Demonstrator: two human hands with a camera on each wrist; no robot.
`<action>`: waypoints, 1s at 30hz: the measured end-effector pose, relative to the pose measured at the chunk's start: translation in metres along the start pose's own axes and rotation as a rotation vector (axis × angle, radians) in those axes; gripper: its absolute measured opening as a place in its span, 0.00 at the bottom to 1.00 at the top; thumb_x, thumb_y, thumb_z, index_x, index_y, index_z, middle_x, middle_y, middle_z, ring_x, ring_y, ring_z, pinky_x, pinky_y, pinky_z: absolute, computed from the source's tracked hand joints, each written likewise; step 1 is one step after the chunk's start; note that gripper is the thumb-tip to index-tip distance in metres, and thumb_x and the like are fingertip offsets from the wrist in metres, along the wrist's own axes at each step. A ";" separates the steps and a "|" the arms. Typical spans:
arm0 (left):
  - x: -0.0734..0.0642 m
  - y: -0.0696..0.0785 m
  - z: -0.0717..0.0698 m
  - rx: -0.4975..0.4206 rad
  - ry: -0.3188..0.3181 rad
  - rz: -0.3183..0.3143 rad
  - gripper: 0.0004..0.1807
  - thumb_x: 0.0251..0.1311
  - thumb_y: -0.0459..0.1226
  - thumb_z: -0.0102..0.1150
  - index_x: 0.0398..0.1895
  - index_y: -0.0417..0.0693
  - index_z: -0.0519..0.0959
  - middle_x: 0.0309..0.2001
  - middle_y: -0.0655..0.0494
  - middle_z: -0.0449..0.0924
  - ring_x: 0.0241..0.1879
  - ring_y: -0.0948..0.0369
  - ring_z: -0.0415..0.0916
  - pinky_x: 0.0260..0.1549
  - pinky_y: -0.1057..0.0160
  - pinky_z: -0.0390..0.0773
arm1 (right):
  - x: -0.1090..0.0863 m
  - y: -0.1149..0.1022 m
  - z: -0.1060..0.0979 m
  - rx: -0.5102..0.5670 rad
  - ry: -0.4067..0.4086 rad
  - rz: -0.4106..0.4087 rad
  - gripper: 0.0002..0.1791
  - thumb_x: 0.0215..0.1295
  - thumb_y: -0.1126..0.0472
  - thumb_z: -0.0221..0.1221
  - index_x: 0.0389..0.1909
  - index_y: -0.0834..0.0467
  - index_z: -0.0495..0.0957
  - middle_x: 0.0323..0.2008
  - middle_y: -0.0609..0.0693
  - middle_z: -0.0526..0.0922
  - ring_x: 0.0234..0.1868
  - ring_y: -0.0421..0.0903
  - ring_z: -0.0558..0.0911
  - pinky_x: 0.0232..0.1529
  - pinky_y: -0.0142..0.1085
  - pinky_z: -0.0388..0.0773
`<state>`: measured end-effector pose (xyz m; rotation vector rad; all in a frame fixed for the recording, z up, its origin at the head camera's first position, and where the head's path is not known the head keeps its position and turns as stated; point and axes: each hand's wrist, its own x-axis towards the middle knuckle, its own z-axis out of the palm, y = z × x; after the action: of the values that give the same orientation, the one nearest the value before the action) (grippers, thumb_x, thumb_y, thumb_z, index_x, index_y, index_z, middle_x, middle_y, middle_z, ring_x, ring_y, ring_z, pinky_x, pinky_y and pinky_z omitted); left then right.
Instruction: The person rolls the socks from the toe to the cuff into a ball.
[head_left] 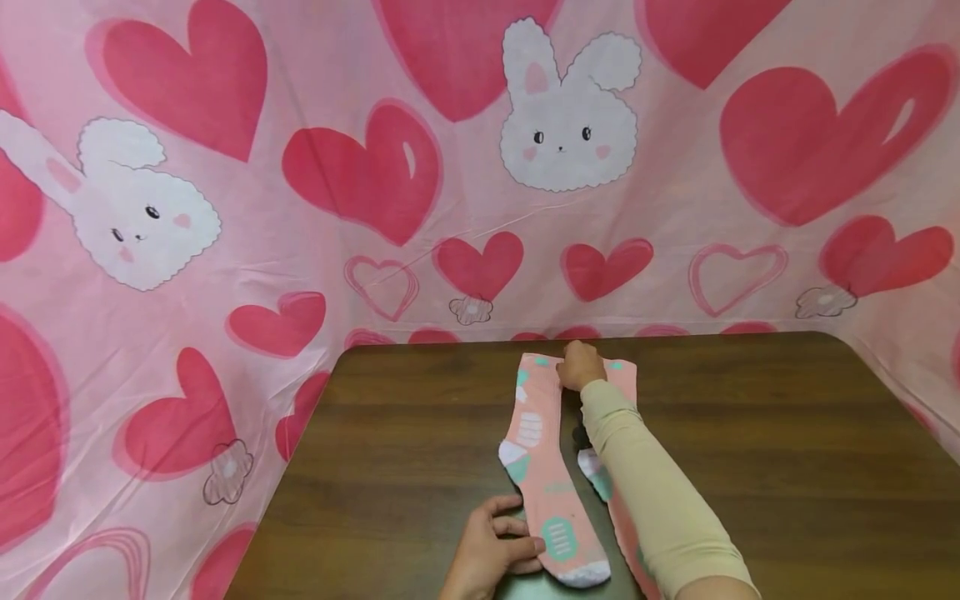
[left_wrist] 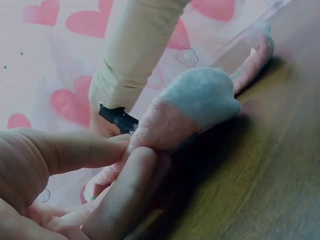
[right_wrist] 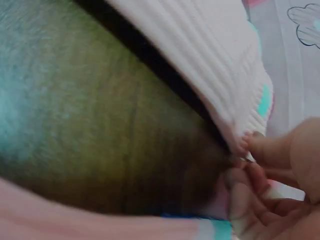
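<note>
A pink sock [head_left: 546,467] with a white heel and toe and teal patches lies lengthwise on the table. My left hand [head_left: 487,546] pinches the edge of its foot near the toe, thumb and fingers on the fabric [left_wrist: 165,125] in the left wrist view. At the far end, my right hand [head_left: 582,365] grips the inner corner of this sock's ribbed cuff [right_wrist: 220,65] between thumb and fingers. A matching second sock [head_left: 597,477] lies to the right, mostly hidden under my right forearm.
The dark wooden table [head_left: 405,417] extends on both sides of the socks. A pink cloth [head_left: 465,200] with hearts and rabbit faces hangs behind its far edge and along the left. A dark band [left_wrist: 117,119] sits on my right wrist.
</note>
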<state>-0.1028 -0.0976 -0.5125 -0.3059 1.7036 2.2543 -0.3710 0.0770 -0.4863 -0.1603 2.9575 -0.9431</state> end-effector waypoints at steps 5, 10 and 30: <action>0.000 0.000 0.001 -0.015 -0.033 -0.006 0.34 0.49 0.14 0.63 0.63 0.23 0.65 0.35 0.38 0.80 0.30 0.50 0.84 0.30 0.53 0.85 | -0.001 0.000 -0.001 0.041 0.010 0.025 0.04 0.64 0.66 0.59 0.34 0.62 0.82 0.43 0.60 0.83 0.48 0.61 0.80 0.46 0.52 0.79; 0.001 0.003 0.000 -0.041 -0.054 0.008 0.36 0.49 0.14 0.63 0.65 0.27 0.65 0.37 0.38 0.79 0.31 0.49 0.84 0.30 0.53 0.84 | 0.002 -0.002 -0.003 0.047 0.056 -0.018 0.07 0.57 0.70 0.56 0.34 0.65 0.82 0.41 0.61 0.84 0.49 0.63 0.79 0.47 0.52 0.78; -0.010 0.018 0.011 -0.099 -0.122 0.031 0.30 0.49 0.17 0.66 0.57 0.35 0.71 0.27 0.46 0.83 0.27 0.55 0.85 0.29 0.56 0.84 | 0.002 -0.008 -0.033 0.056 0.061 -0.115 0.08 0.65 0.64 0.59 0.33 0.60 0.86 0.37 0.56 0.86 0.43 0.59 0.81 0.46 0.52 0.77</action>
<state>-0.1000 -0.0925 -0.4905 -0.1603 1.5492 2.3333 -0.3741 0.0892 -0.4552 -0.3089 3.0014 -1.0613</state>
